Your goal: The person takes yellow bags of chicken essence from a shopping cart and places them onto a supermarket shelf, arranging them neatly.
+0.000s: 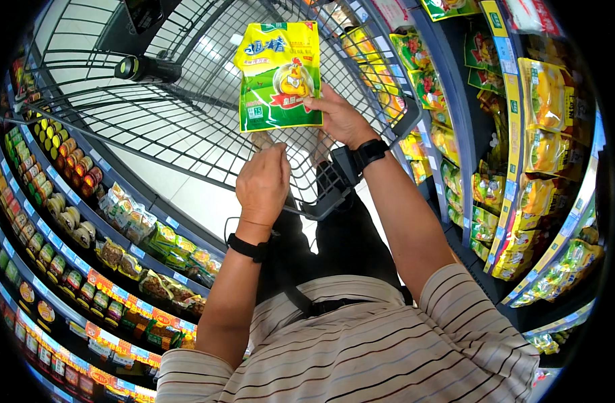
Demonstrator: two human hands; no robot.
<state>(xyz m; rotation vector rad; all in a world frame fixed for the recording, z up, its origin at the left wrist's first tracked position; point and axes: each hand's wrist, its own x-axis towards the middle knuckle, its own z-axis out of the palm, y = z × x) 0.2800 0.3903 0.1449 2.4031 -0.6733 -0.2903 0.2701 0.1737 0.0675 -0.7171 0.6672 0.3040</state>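
A yellow and green seasoning pouch (pixel 281 75) with a cartoon chicken on its front is held up over the wire shopping cart (pixel 206 118). My right hand (pixel 339 113) grips the pouch at its lower right edge, thumb on the front. Just below the pouch's lower left corner is my left hand (pixel 263 176), its fingers curled near the cart's rim; whether it holds anything is hidden. Both wrists wear black bands. A dark bottle-shaped object (pixel 148 69) lies at the left side of the cart.
Shelves with jars (pixel 75 169) and bagged foods (pixel 128 214) curve along the left. On the right, shelves hold yellow pouches (pixel 544 103) and green packets (pixel 420 83). The cart's dark corner bumper (pixel 330 204) is close to my legs, above a tiled floor (pixel 186 194).
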